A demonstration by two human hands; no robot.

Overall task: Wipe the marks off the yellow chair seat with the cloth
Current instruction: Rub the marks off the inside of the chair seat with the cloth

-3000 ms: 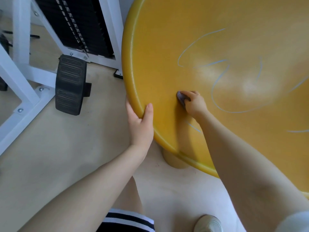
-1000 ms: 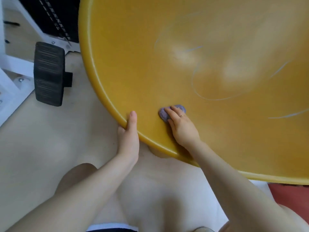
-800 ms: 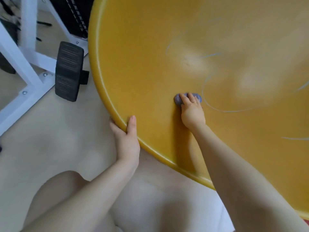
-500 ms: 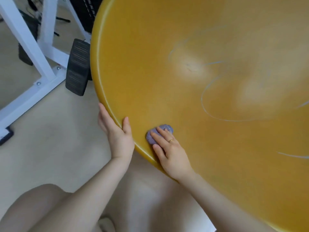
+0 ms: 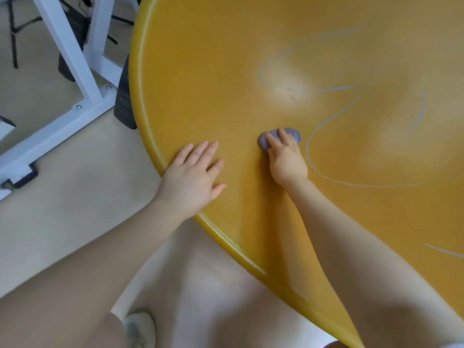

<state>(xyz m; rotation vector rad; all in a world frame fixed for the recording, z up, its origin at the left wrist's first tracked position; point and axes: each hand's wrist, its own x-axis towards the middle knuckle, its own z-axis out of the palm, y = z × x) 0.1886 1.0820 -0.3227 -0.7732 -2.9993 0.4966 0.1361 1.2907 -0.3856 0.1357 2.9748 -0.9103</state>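
The round yellow chair seat (image 5: pixel 213 71) fills the upper right of the head view. Pale blue curved marks (image 5: pixel 324 126) run across its middle and right side. My right hand (image 5: pixel 286 159) presses a small purple cloth (image 5: pixel 265 141) flat on the seat, just left of the long curved mark. My left hand (image 5: pixel 193 177) lies palm down on the seat near its left rim, fingers spread, holding nothing. The cloth is mostly hidden under my fingers.
A white metal frame (image 5: pixel 75 71) stands on the beige floor at upper left. A black ribbed pad (image 5: pixel 123 96) sits beside the seat's left rim. My knee and a pale shoe (image 5: pixel 140 327) are at the bottom.
My right hand has slid the cloth away from the near rim towards the seat's middle. My left hand has left its grip on the rim and now rests flat on the seat.
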